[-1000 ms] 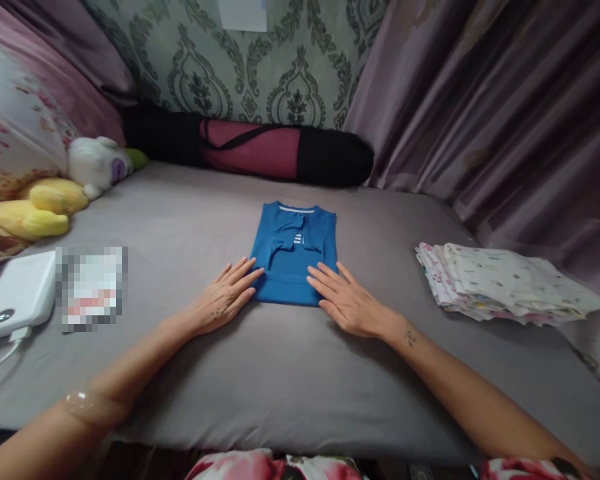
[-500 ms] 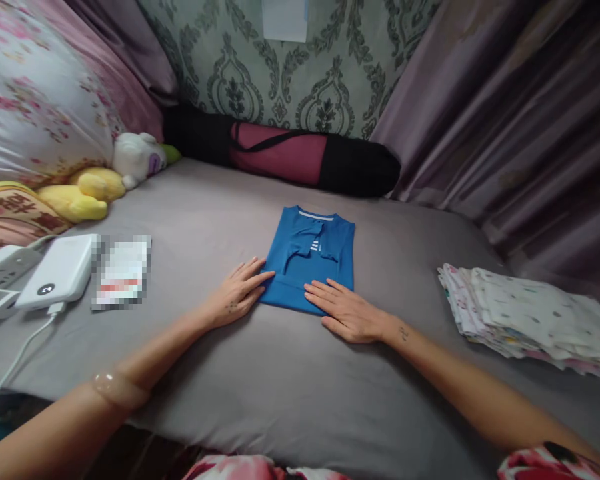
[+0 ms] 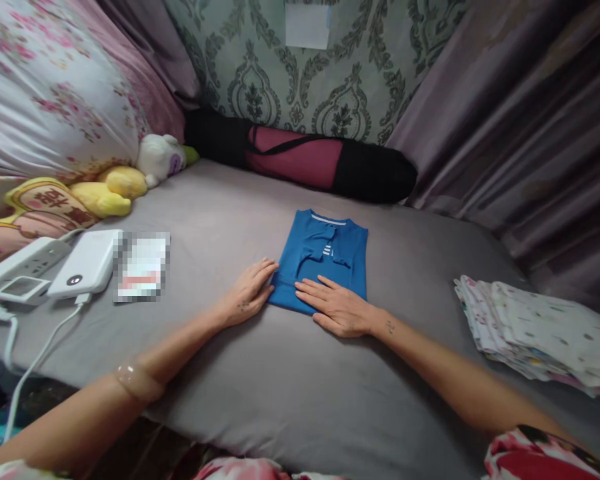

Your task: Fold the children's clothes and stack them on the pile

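Note:
A folded blue shirt (image 3: 330, 250) lies flat in the middle of the grey bed sheet (image 3: 290, 373). My left hand (image 3: 247, 293) rests palm down at the shirt's near left corner, fingertips touching its edge. Flat on the shirt's near edge lies my right hand (image 3: 336, 307), fingers spread and pointing left across the fabric. Neither hand grips anything.
A stack of folded white patterned cloths (image 3: 540, 330) sits at the right. A white power bank (image 3: 87, 262), a power strip (image 3: 15, 263) and cables lie at the left, beside plush toys (image 3: 123, 180) and floral bedding. A black and red roll bag (image 3: 305, 157) lines the back wall; curtains hang right.
My right hand has slid left across the shirt's near edge. The left hand stays at the corner. The view has turned left, showing more of the bedding and power strip.

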The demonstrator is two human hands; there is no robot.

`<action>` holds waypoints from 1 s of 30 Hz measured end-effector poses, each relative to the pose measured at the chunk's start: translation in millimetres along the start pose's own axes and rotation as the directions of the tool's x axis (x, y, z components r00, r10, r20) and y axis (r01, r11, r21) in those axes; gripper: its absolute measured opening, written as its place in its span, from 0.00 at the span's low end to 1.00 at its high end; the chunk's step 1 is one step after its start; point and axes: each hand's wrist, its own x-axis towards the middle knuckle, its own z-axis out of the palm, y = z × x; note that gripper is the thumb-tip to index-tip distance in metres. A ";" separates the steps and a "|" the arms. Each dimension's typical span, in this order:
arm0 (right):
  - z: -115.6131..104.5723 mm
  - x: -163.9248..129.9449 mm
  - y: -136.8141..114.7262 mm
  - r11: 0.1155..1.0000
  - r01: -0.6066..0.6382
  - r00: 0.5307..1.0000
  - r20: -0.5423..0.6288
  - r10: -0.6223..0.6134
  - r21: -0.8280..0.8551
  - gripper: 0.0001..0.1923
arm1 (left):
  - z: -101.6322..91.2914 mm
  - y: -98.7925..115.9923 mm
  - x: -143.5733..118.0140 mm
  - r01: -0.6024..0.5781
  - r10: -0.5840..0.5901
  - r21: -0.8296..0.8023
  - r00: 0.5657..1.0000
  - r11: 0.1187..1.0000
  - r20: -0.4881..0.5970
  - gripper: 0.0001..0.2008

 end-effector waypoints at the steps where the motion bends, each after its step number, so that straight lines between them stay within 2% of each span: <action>1: -2.0 0.6 -1.4 1.000 0.000 1.000 -0.005 0.000 0.002 0.30 | 0.6 -0.4 0.2 0.008 -0.008 -0.008 1.000 1.000 -0.004 0.24; 4: -9.4 13.0 -10.5 0.999 -0.034 0.995 -0.094 0.032 -0.014 0.24 | 2.3 -2.5 0.7 0.038 -0.038 -0.046 0.999 0.998 -0.013 0.23; 7: -10.5 38.7 -21.1 0.997 -0.050 0.983 -0.178 0.039 -0.059 0.24 | 3.0 -5.5 0.1 0.074 -0.077 -0.085 0.997 0.994 -0.029 0.23; 12: 5.5 69.8 -21.4 0.999 -0.016 0.998 -0.062 0.013 -0.049 0.30 | 1.3 -8.7 -3.0 0.106 -0.113 -0.120 0.992 0.987 -0.049 0.25; 18: 13.5 71.5 -16.2 1.000 -0.015 0.997 -0.073 0.016 0.003 0.30 | -1.4 -10.8 -3.8 0.132 -0.134 -0.148 0.991 0.980 -0.003 0.26; 21: 7.5 62.0 -18.4 0.995 -0.101 0.983 -0.154 0.103 0.019 0.29 | -8.4 -6.1 0.2 0.156 -0.153 -0.138 0.988 0.978 0.033 0.27; 23: 3.7 47.7 -19.8 0.972 -0.235 0.945 -0.236 0.228 -0.002 0.28 | -13.2 2.4 7.0 0.122 -0.118 -0.091 0.992 0.988 0.052 0.26; 25: 2.8 28.3 -20.2 0.924 -0.382 0.886 -0.296 0.357 -0.030 0.29 | -14.0 13.5 17.2 0.043 -0.043 -0.008 0.996 0.999 0.080 0.25; 28: 8.9 -0.6 -17.8 0.834 -0.550 0.798 -0.319 0.512 -0.036 0.30 | -4.1 25.8 34.9 -0.077 0.054 0.133 0.984 0.988 0.167 0.25; 30: 16.2 -13.5 -14.4 0.785 -0.619 0.751 -0.306 0.586 -0.017 0.31 | 7.5 26.6 44.0 -0.121 0.073 0.198 0.970 0.973 0.233 0.27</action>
